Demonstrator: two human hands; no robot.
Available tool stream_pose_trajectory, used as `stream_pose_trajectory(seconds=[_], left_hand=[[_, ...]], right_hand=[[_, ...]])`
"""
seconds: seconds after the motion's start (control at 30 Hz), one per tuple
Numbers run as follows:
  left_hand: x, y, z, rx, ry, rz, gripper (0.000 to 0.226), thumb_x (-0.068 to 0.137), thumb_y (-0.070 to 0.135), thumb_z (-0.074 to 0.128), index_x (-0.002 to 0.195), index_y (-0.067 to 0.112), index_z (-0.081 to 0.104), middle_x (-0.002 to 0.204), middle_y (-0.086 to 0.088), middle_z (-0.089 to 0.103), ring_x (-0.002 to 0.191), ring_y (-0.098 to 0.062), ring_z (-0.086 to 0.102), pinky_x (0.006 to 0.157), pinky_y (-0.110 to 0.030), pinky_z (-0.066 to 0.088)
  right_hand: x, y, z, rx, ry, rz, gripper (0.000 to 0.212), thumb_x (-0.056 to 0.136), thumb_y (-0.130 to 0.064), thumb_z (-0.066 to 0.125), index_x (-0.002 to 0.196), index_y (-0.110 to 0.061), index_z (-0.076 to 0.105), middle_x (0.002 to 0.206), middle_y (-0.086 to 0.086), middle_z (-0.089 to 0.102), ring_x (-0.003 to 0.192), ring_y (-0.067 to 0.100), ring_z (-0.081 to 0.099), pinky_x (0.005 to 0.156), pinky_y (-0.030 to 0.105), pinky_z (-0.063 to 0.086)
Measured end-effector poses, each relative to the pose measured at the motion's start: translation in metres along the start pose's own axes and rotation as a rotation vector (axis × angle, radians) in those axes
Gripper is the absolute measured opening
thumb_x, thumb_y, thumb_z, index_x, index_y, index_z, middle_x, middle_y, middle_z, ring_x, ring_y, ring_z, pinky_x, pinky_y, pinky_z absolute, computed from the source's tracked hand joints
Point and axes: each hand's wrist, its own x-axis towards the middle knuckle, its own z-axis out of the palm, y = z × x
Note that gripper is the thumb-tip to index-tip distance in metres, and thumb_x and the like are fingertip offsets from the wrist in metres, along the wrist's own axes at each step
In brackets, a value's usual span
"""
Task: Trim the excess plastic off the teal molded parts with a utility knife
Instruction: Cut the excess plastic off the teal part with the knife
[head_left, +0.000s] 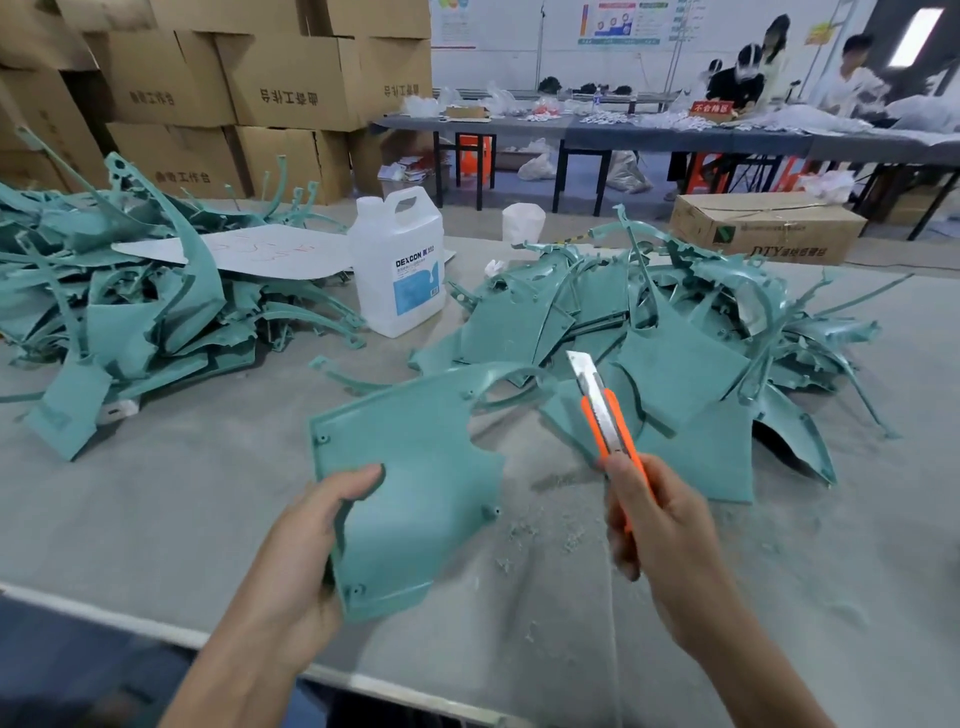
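We hold one teal molded part (410, 467) in our left hand (306, 540), which grips it along its near left edge. The thumb lies curled over the upper face and the other fingers are hidden beneath. The part is a flat panel with a raised rim, small round bosses near its corners and a thin curved strip running off its far right corner. We cannot tell whether its far edge rests on the worktop (182, 493).

Our right hand (660, 530) is clenched round the orange handle of the utility knife (605, 410), with the blade (577, 364) slid out and pointing up and away from us (it touches nothing and stands just right of the held part). Between the hands, pale shavings (524, 535) lie scattered on the grey worktop.

Beyond the knife a right pile of teal parts (675, 338) spreads over the worktop, and a left heap of teal parts and curved strips (119, 296) lies well apart from it. Between the two stands a white plastic jug (397, 265) with a blue label. A white sheet (260, 249) rests partly on the left heap, just beside the jug.

Behind the worktop, cardboard boxes (291, 88) are stacked at the left and a brown carton (769, 228) sits on the floor at the right. Farther back, people sit at long tables (675, 132) covered with small white items.
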Motion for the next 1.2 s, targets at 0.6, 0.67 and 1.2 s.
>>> stream_pose_trajectory(seconds=[0.6, 0.67, 1.2], left_hand=[[-0.02, -0.034, 0.017, 0.289, -0.288, 0.287, 0.036, 0.085, 0.025, 0.065, 0.117, 0.043, 0.067, 0.123, 0.0, 0.071, 0.112, -0.019, 0.068, 0.085, -0.026, 0.056], [-0.022, -0.035, 0.013, 0.427, -0.272, 0.336, 0.033, 0.09, 0.033, 0.059, 0.117, 0.051, 0.062, 0.122, 0.008, 0.07, 0.111, -0.013, 0.068, 0.083, -0.025, 0.058], [-0.036, 0.004, 0.027, 0.715, 0.002, 0.787, 0.025, 0.084, 0.059, 0.062, 0.103, 0.046, 0.07, 0.089, 0.017, 0.074, 0.076, 0.003, 0.067, 0.061, -0.016, 0.053]], right_hand=[[-0.03, 0.0, 0.047, 0.266, -0.052, -0.016, 0.021, 0.081, -0.028, 0.079, 0.094, -0.024, 0.063, 0.071, -0.003, 0.06, 0.055, 0.011, 0.051, 0.045, 0.028, 0.047], [-0.032, 0.003, 0.047, 0.192, -0.013, -0.048, 0.016, 0.086, -0.027, 0.077, 0.093, -0.025, 0.064, 0.072, -0.004, 0.06, 0.064, 0.011, 0.057, 0.053, 0.03, 0.054], [-0.034, -0.033, 0.047, 0.351, -0.06, -0.144, 0.025, 0.083, -0.036, 0.077, 0.098, -0.022, 0.063, 0.096, 0.011, 0.07, 0.093, 0.031, 0.07, 0.069, 0.034, 0.058]])
